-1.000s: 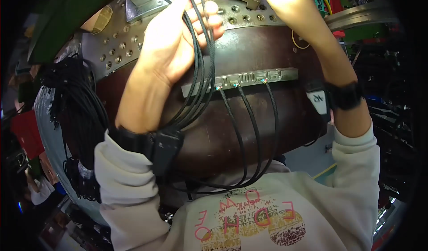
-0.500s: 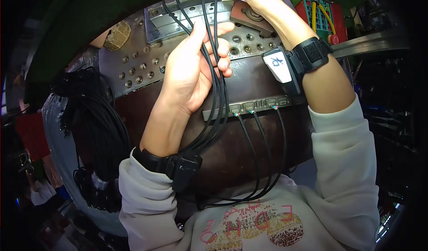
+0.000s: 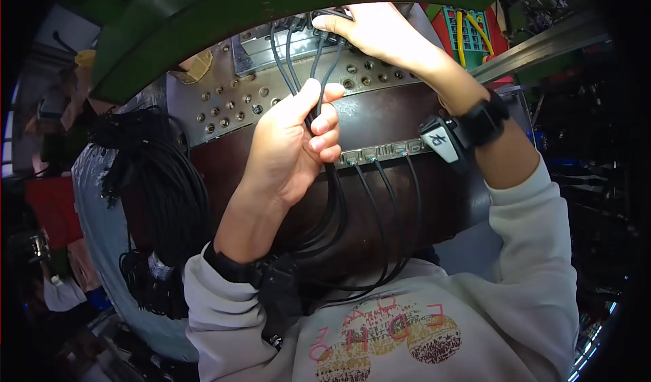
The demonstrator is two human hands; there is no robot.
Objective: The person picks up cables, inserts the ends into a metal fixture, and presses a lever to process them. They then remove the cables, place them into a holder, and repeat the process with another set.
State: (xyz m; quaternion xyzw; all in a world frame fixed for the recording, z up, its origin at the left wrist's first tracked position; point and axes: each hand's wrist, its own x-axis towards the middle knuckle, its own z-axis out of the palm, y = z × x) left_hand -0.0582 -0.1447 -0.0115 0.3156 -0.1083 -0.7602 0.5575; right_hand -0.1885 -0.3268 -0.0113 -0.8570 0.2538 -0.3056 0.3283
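Several black cables (image 3: 281, 66) run down through my left hand (image 3: 295, 141), whose fingers are wrapped round them as one bundle. Above, at the cables' far ends, black connectors (image 3: 329, 37) show. My right hand (image 3: 369, 32) closes on these ends with its thumb across them; its other fingers are partly hidden. Behind the connectors lies a metal mould block (image 3: 254, 55). Below the left hand the cables loop back toward my left wrist. On the nearer side a narrow metal strip (image 3: 390, 151) holds three connectors with black cables running toward me.
A green machine beam (image 3: 237, 32) crosses overhead, close above my hands. The steel plate (image 3: 224, 90) has many holes. To the left hangs a thick bundle of black cables (image 3: 166, 199). A red and green control panel (image 3: 468, 36) with yellow-handled pliers stands at far right.
Cable ends and connectors have come into sight under the beam, with my right hand now at them. My left hand has closed more tightly round the cables. The view has shifted.
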